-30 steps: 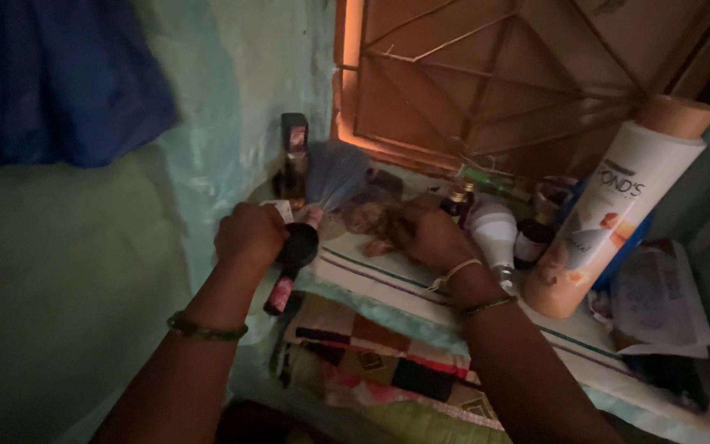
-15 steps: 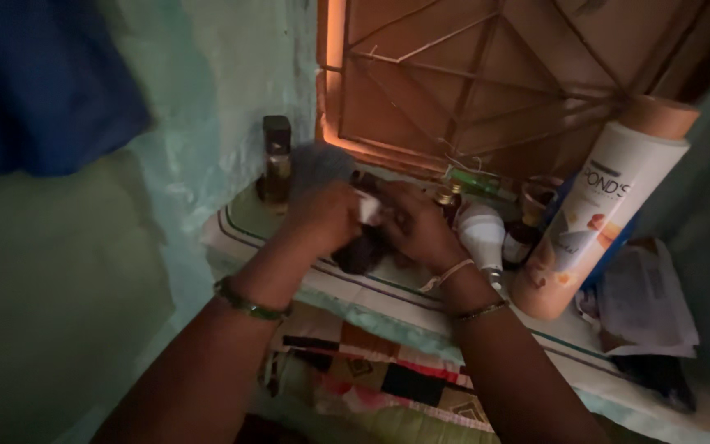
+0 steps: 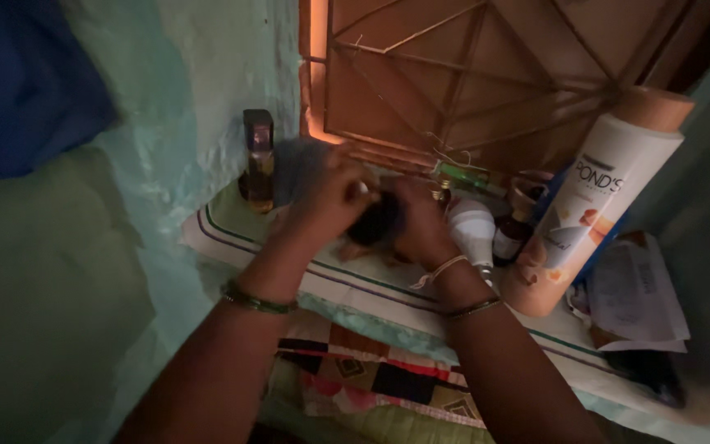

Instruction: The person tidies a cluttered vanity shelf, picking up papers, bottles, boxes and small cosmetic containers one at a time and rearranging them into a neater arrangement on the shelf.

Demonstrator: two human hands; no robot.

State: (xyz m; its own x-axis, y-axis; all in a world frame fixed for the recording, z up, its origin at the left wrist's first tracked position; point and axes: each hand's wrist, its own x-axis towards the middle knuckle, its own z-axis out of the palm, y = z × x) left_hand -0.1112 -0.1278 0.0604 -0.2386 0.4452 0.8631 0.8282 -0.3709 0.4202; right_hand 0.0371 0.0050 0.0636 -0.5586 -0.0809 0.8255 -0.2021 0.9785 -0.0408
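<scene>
Gripping small dark object [image 3: 374, 220] | left hand [image 3: 330, 201] and right hand [image 3: 422, 220] both closed on it | raised above shelf [image 3: 232, 234], not set down

Both forearms reach forward and converge. The left hand [image 3: 328, 200] and right hand [image 3: 422, 224] meet with fingers curled inward, apparently in a closed grip, though the dim light blurs the fingertips.
</scene>
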